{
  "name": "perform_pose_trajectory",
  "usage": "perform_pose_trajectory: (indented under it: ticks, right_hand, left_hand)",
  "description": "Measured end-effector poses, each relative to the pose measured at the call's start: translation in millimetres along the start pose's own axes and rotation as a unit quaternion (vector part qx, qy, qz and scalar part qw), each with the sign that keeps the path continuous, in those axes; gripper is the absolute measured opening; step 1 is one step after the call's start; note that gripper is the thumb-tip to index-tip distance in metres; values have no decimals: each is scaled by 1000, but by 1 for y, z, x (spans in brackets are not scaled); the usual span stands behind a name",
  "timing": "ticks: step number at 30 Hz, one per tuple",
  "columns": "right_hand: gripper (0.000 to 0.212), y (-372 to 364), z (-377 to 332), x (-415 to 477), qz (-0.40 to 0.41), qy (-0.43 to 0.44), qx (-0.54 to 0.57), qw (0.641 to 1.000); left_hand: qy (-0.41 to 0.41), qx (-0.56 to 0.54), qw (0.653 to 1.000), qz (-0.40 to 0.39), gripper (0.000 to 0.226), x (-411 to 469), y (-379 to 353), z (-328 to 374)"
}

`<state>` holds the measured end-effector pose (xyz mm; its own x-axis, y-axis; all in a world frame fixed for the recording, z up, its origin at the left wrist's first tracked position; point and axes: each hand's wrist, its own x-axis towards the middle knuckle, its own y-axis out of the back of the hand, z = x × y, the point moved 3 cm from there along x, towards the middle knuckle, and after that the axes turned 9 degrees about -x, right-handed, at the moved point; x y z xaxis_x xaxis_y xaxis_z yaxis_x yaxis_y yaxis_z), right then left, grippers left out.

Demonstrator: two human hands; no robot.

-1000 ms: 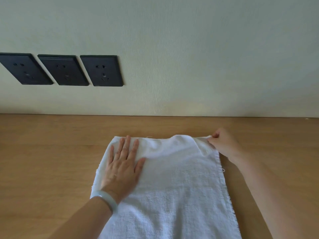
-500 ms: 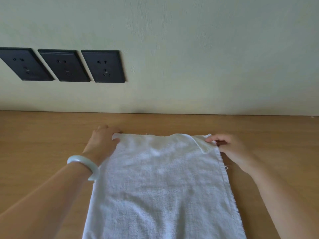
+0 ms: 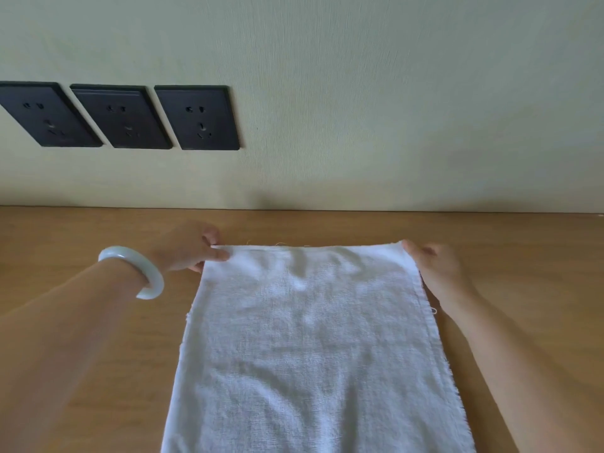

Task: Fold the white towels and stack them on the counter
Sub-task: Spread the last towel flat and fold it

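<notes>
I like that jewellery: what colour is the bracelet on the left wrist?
The bracelet is milky white, clearest in the head view.

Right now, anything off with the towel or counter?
Only minor: the towel has frayed side edges, with a loose thread on its right edge near the right hand. Otherwise it lies flat on the counter.

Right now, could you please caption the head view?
Left hand and right hand pinch the far corners of the towel on the counter.
</notes>
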<state>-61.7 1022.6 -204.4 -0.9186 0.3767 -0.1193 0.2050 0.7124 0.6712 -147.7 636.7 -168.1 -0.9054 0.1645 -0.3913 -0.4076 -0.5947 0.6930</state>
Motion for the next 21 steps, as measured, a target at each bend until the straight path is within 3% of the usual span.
perform_pose_trajectory:
  ticks: [6,9,18,21]
  right_hand:
    - [43,-7,2,4,80,-39,-32,996]
    - [41,-9,-1,4,100,-19,-42,994]
    - [11,-24,-5,-2,161,52,-117,979]
    - [21,-27,-5,3,159,56,-149,974]
  left_hand:
    - [61,-61,996,-2,17,2,5,1]
    - [63,-33,997,0,7,3,-2,4]
    - [18,48,994,93,39,3,-9,4]
    - [54,41,988,136,24,-9,-19,-3]
